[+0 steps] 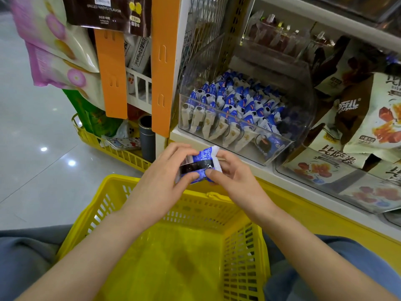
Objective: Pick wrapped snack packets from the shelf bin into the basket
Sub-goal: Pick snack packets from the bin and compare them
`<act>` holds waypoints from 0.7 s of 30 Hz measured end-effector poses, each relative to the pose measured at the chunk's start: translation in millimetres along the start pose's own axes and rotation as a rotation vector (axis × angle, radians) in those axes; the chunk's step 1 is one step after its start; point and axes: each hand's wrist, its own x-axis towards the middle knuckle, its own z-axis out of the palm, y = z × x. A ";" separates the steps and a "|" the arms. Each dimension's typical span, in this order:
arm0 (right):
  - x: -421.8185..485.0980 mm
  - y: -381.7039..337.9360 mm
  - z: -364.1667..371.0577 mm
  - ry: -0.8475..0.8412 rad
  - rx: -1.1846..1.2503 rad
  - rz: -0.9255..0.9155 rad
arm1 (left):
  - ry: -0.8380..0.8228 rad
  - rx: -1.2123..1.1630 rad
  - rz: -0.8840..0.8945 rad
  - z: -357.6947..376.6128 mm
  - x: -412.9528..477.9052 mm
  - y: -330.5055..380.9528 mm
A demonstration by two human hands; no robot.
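The shelf (282, 181) stands above the yellow basket (117, 177) and carries a clear bin (280, 149) packed with blue-and-white packets (238, 103). Over the basket's far rim, just below the bin, the left hand (160, 177) and right hand (235, 178) both pinch one packet (198, 162). Its long axis runs left to right, with the white crimped end pointing right.

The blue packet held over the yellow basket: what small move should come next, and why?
Probably lower it and let go: left hand and right hand both pinch the blue packet above the yellow basket, so a short drop should land it inside.
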 end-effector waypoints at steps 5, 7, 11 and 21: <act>0.3 7.6 -4.4 0.075 0.048 0.146 | -0.074 -0.030 -0.032 2.9 -0.5 -5.1; 0.6 10.6 -4.1 0.101 0.078 0.195 | -0.106 -0.012 -0.016 3.8 -0.1 -6.0; -2.2 12.2 0.0 0.087 0.053 0.188 | -0.159 0.040 -0.006 3.3 -1.2 -6.4; -3.4 11.6 12.7 0.143 -0.189 0.033 | -0.095 0.115 -0.044 1.6 -6.4 2.8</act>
